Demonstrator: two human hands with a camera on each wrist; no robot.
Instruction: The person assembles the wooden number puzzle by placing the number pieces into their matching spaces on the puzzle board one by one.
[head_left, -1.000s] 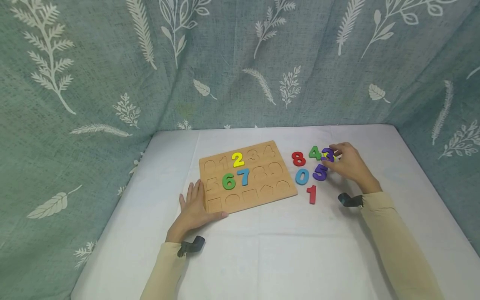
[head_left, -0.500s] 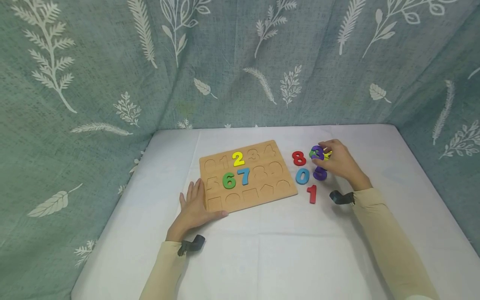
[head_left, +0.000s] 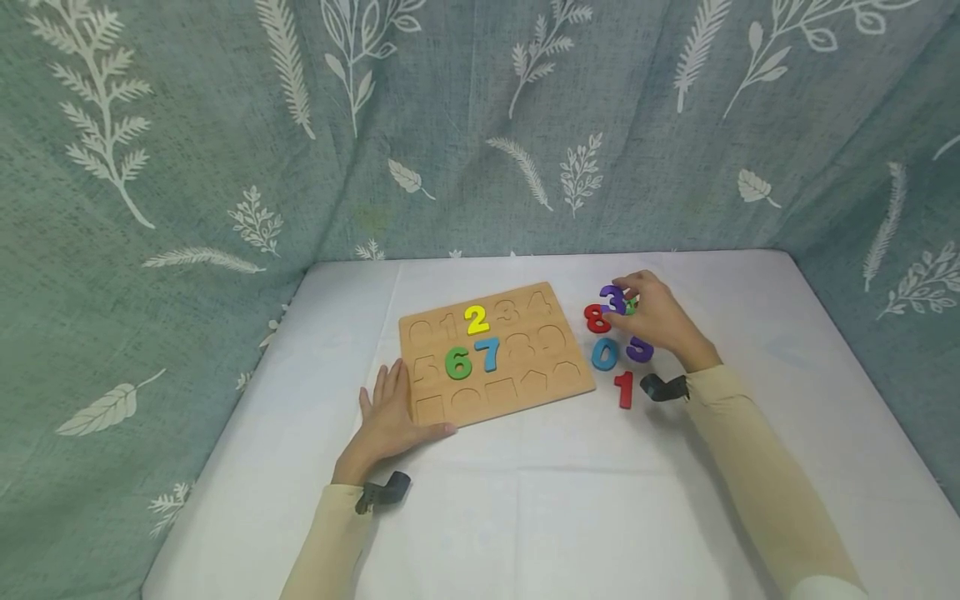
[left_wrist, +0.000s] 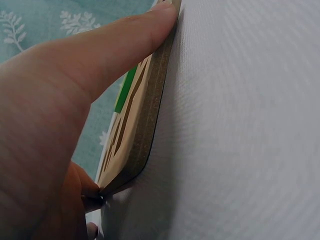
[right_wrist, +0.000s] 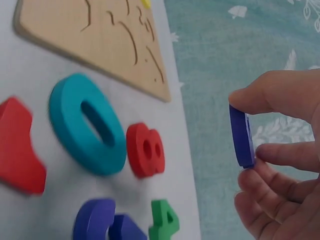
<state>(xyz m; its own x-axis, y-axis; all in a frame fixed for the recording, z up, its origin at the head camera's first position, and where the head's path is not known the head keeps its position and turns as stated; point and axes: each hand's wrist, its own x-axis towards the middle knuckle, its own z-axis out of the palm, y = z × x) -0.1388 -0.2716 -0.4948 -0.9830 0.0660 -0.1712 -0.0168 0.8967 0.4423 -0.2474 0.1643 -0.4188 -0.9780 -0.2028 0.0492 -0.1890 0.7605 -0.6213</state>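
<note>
My right hand (head_left: pixel 660 317) pinches a purple number 3 (head_left: pixel 612 297) between thumb and fingertips, raised over the loose numbers. In the right wrist view this purple piece (right_wrist: pixel 241 137) shows edge-on. A wooden number puzzle board (head_left: pixel 558 364) lies angled on the table. At its near left corner rests my left hand (head_left: pixel 384 427), fingers straight along the left side and thumb on the front edge. Set on the board are a yellow 2 (head_left: pixel 477 325), a green 6 (head_left: pixel 450 364) and a blue 7 (head_left: pixel 491 357).
Right of the board lie a red 8 (right_wrist: pixel 137 150), a blue 0 (right_wrist: pixel 65 120), a red 1 (head_left: pixel 625 393), a purple 5 (head_left: pixel 638 352) and a green 4 (right_wrist: pixel 159 225), partly hidden by my right hand. A leaf-patterned curtain (head_left: pixel 450 167) stands behind the white-covered table (head_left: pixel 465 525).
My right hand has carried the purple 3 leftward, from beside the green 4 to over the red 8. A yellow piece seen behind it earlier is now hidden. The left hand stays still.
</note>
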